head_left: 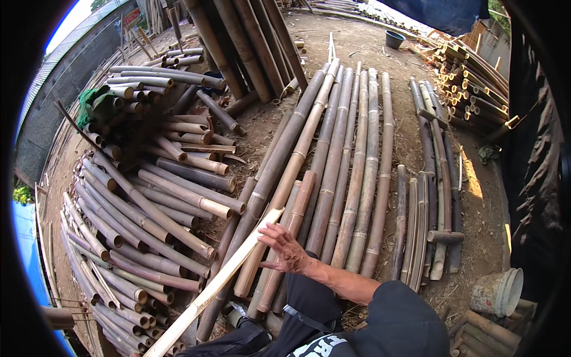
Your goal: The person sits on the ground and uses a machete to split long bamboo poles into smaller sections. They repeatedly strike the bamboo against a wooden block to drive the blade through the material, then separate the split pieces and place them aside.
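Observation:
A long pale split bamboo strip point(208, 291) slants up from the lower edge, its light inner face showing. The upper end of the strip lies over a brown bamboo pole. My right hand point(285, 249) is beside that upper end, with fingers stretched out and thumb apart. Its fingertips are at the strip's edge; whether they touch it I cannot tell. The fingers are not wrapped round anything. My left hand is out of view. Under my right hand, a shorter reddish-brown bamboo pole point(302, 205) lies beside my bent knee.
Several long bamboo poles point(357, 202) lie side by side ahead of me. Cut bamboo is piled at left point(125, 238). Thick poles point(238, 41) stand upright beyond. A bamboo stack point(470, 77) and black bucket point(395, 39) are far right; a whitish bucket point(498, 291) is near right.

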`<control>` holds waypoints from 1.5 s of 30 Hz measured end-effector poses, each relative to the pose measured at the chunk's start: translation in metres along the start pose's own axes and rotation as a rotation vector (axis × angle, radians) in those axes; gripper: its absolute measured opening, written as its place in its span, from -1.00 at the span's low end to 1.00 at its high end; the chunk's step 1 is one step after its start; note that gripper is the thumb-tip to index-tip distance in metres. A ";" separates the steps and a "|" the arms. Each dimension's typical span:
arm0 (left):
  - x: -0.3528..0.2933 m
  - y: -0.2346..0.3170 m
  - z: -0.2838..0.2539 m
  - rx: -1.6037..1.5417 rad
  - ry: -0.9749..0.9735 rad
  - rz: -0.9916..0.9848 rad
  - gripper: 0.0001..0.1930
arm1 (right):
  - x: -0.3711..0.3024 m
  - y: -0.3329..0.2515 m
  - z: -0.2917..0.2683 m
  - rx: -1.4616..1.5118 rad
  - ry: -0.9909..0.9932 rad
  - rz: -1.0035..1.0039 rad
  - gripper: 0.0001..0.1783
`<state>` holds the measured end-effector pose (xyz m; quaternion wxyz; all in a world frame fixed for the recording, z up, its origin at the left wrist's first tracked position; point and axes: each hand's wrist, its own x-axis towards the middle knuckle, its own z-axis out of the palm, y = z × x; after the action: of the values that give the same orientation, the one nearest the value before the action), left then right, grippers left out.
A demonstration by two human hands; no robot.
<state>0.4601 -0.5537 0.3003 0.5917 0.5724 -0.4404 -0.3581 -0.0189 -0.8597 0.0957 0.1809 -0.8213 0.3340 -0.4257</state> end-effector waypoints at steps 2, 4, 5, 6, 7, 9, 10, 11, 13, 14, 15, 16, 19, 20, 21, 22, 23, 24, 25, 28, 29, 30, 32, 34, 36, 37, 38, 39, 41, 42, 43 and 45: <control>-0.003 -0.004 -0.053 -0.685 -0.192 -0.321 -0.75 | -0.003 -0.005 0.011 -0.048 -0.107 -0.060 -0.28; 0.010 0.031 0.059 -0.455 0.428 -0.122 -0.53 | -0.023 0.006 0.028 -0.032 -0.276 -0.080 -0.47; 0.017 0.039 0.077 -0.431 0.601 -0.088 -0.39 | -0.032 0.002 0.040 0.041 -0.373 -0.050 -0.56; 0.032 0.038 0.094 -0.436 0.736 -0.066 -0.24 | -0.048 0.002 0.049 0.156 -0.313 -0.010 -0.65; 0.042 0.048 0.078 -0.683 -0.143 0.012 -0.23 | -0.051 -0.006 0.053 0.260 -0.502 0.100 -0.62; 0.066 0.040 0.023 0.114 0.310 -0.070 -0.12 | -0.037 -0.038 0.058 0.330 -0.321 0.234 -0.58; 0.086 0.048 0.032 0.210 0.281 -0.137 -0.06 | -0.034 -0.041 0.064 0.217 -0.332 0.212 -0.36; 0.106 0.055 0.043 0.306 0.245 -0.201 -0.01 | -0.037 -0.051 0.070 0.108 -0.326 0.279 -0.13; 0.152 0.015 -0.027 0.888 0.155 0.385 -0.67 | -0.033 -0.070 0.076 -0.112 -0.249 0.270 -0.04; 0.157 0.014 0.001 0.616 0.087 0.148 -0.64 | -0.042 -0.077 0.073 -0.154 -0.219 0.315 -0.05; 0.168 0.015 0.026 0.487 0.060 0.101 -0.63 | -0.052 -0.089 0.062 -0.184 -0.179 0.348 -0.05; 0.180 0.018 0.054 0.363 0.035 0.056 -0.61 | -0.064 -0.103 0.048 -0.213 -0.134 0.386 -0.06; 0.211 -0.006 0.106 0.128 -0.102 0.241 -0.61 | -0.097 -0.167 0.000 -0.461 -0.074 0.421 -0.21; 0.212 -0.016 0.136 0.031 -0.076 0.219 -0.59 | -0.116 -0.189 -0.015 -0.494 -0.030 0.503 -0.22; 0.209 -0.022 0.172 -0.077 -0.053 0.197 -0.56 | -0.144 -0.207 -0.025 -0.528 -0.049 0.643 -0.19; 0.206 -0.022 0.206 -0.213 -0.197 0.202 -0.53 | -0.168 -0.229 -0.031 -0.379 0.038 0.753 -0.18; 0.202 -0.024 0.236 -0.351 -0.342 0.202 -0.49 | -0.192 -0.252 -0.033 -0.229 0.137 0.856 -0.17; 0.195 -0.033 0.270 -0.394 -0.377 0.245 -0.48 | -0.222 -0.274 -0.033 -0.121 0.233 0.839 -0.16; 0.185 -0.037 0.300 -0.429 -0.414 0.301 -0.48 | -0.246 -0.295 -0.031 -0.009 0.344 0.802 -0.14; 0.183 -0.045 0.356 -0.274 -0.441 0.452 -0.58 | -0.282 -0.350 -0.014 0.143 0.554 0.856 -0.30; 0.172 -0.048 0.382 -0.214 -0.464 0.494 -0.59 | -0.297 -0.373 -0.009 0.203 0.649 0.906 -0.35; 0.151 -0.041 0.399 -0.223 -0.513 0.514 -0.63 | -0.310 -0.394 0.001 0.232 0.758 0.979 -0.41; 0.136 -0.047 0.430 -0.196 -0.549 0.479 -0.61 | -0.362 -0.431 0.034 0.165 0.930 1.074 -0.45; 0.116 -0.046 0.446 -0.137 -0.559 0.549 -0.61 | -0.390 -0.483 0.061 -0.114 0.941 1.245 -0.51; 0.103 -0.060 0.462 -0.117 -0.604 0.580 -0.61 | -0.426 -0.529 0.100 0.119 1.115 1.477 -0.47; 0.089 -0.069 0.467 -0.113 -0.621 0.574 -0.62 | -0.445 -0.555 0.129 0.250 1.203 1.591 -0.45; 0.091 -0.047 0.460 -0.094 -0.602 0.724 -0.63 | -0.472 -0.567 0.161 0.283 1.213 1.752 -0.39; 0.086 -0.050 0.460 -0.111 -0.629 0.739 -0.63 | -0.506 -0.583 0.196 0.314 1.212 1.943 -0.33; 0.058 -0.054 0.451 -0.151 -0.675 0.764 -0.62 | -0.546 -0.615 0.241 0.115 1.034 2.251 -0.27; 0.052 -0.056 0.450 -0.211 -0.711 0.802 -0.61 | -0.563 -0.626 0.249 0.003 0.917 2.387 -0.23; 0.056 -0.061 0.452 -0.173 -0.714 0.803 -0.61 | -0.576 -0.631 0.248 -0.074 1.013 2.396 -0.24; 0.058 -0.070 0.447 -0.155 -0.688 0.745 -0.61 | -0.610 -0.632 0.234 -0.229 1.188 2.395 -0.26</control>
<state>0.0696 -0.7755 0.2182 0.5406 0.1802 -0.7559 -0.3223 0.1696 0.0219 -0.0236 0.1990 0.2723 0.9031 -0.2657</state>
